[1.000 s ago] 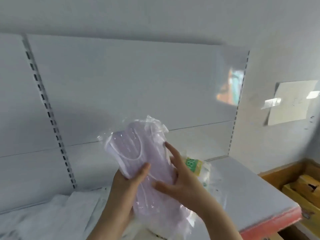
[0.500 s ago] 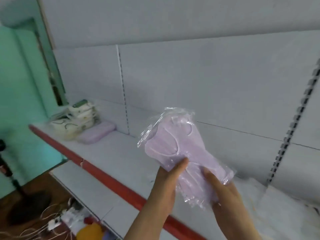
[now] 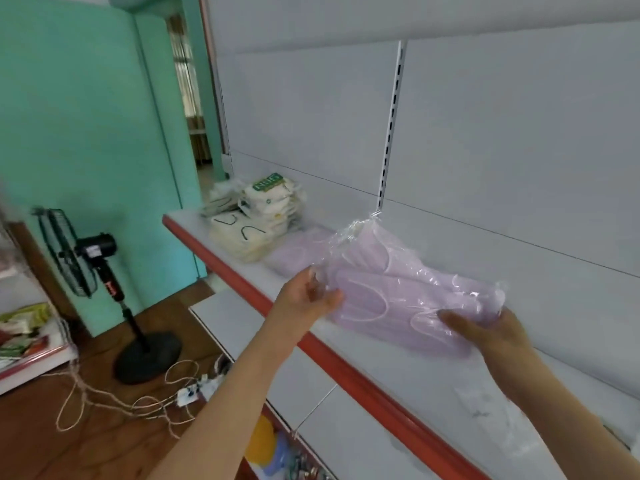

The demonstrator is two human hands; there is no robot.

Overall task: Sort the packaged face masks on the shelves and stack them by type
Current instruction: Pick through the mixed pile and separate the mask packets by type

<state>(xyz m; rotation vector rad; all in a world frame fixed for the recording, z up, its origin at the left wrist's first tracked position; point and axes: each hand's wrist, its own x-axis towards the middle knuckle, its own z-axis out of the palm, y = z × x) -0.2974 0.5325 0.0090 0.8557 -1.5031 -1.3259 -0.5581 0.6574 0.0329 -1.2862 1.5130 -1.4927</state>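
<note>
A clear plastic pack of lilac face masks (image 3: pixel 398 289) hangs level above the white shelf (image 3: pixel 415 382). My left hand (image 3: pixel 308 297) pinches its left end, and my right hand (image 3: pixel 485 329) grips its right end from below. Farther left on the shelf lies another lilac mask pack (image 3: pixel 294 254). Beyond it stand stacks of cream mask packs with black loops (image 3: pixel 239 237) and white packs with a green label (image 3: pixel 273 199).
The shelf has a red front edge (image 3: pixel 346 365), with a lower white shelf (image 3: pixel 311 393) beneath. A standing fan (image 3: pixel 86 258) and loose cords (image 3: pixel 138 400) are on the wooden floor at left. A teal wall stands behind.
My view has swung left along the shelf. The lilac pack has gone from upright to lying level and lower, near the sorted stacks. My hands have spread to its two ends.
</note>
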